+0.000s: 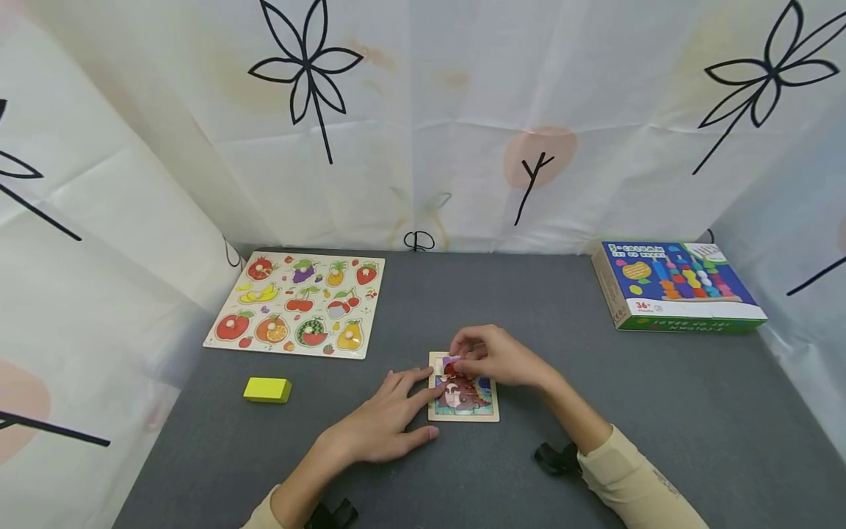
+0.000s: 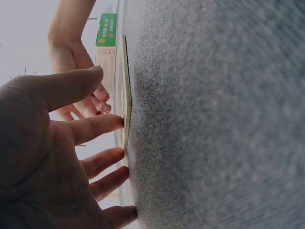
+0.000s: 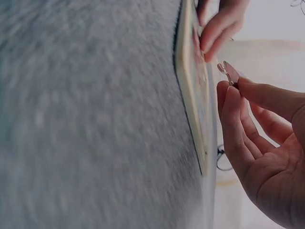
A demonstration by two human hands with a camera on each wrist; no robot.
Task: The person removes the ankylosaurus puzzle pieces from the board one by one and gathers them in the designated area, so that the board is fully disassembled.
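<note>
A small wooden jigsaw board with a pale frame and a colourful picture lies on the grey table. My right hand is over its upper part, pinching a jigsaw piece between thumb and fingertips. In the right wrist view the piece is tilted and held above the board. My left hand has its fingers spread at the board's left side. The left wrist view shows two of its fingertips touching the board's edge, with other fingertips on the table. Part of the picture is hidden by the hands.
A fruit peg puzzle board lies at the back left. In front of it is a yellow block. A blue and green toy box stands at the back right. White patterned curtains enclose the table.
</note>
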